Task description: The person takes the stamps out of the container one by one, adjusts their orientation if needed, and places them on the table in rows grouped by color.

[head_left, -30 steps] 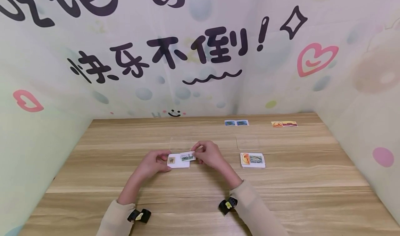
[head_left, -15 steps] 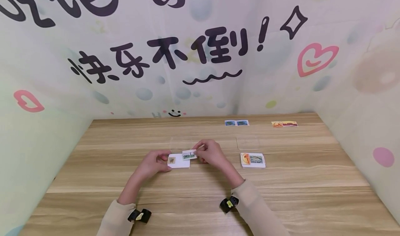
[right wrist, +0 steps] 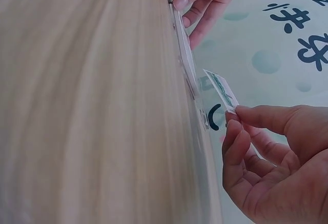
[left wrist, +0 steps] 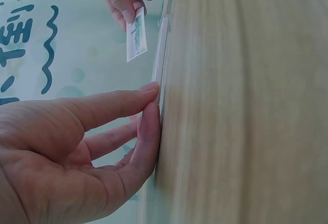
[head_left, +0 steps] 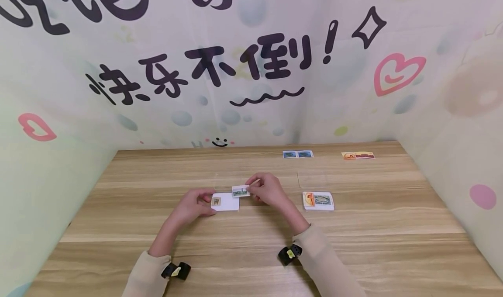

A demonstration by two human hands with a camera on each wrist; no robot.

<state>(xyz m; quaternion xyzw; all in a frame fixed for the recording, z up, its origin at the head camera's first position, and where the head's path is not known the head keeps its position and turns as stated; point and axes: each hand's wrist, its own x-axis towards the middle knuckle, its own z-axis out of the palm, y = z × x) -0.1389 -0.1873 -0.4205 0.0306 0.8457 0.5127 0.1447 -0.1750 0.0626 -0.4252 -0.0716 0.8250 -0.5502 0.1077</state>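
Observation:
My left hand (head_left: 191, 206) grips the left end of a white card stack (head_left: 231, 205), thumb at the near edge and fingers at the far edge. A small brown stamp (head_left: 216, 201) lies on the stack's left part. My right hand (head_left: 268, 191) pinches the right end of a green-and-white landscape stamp (head_left: 240, 191) between thumb and fingers. That stamp (right wrist: 221, 88) is tilted and clear of the table in the right wrist view. In the left wrist view, the stack's thin edge (left wrist: 160, 55) shows beyond the left thumb and finger.
Another white card stack (head_left: 324, 207), with an orange and a grey stamp on top, lies to the right. Clear, thin plastic pieces (head_left: 311, 180) lie behind the stacks. Blue stamps (head_left: 298, 154) and an orange stamp strip (head_left: 358, 156) sit near the back wall.
The right hand has moved the landscape stamp a little up, away from me and to the right, uncovering more of the white card. The left hand has stayed in place.

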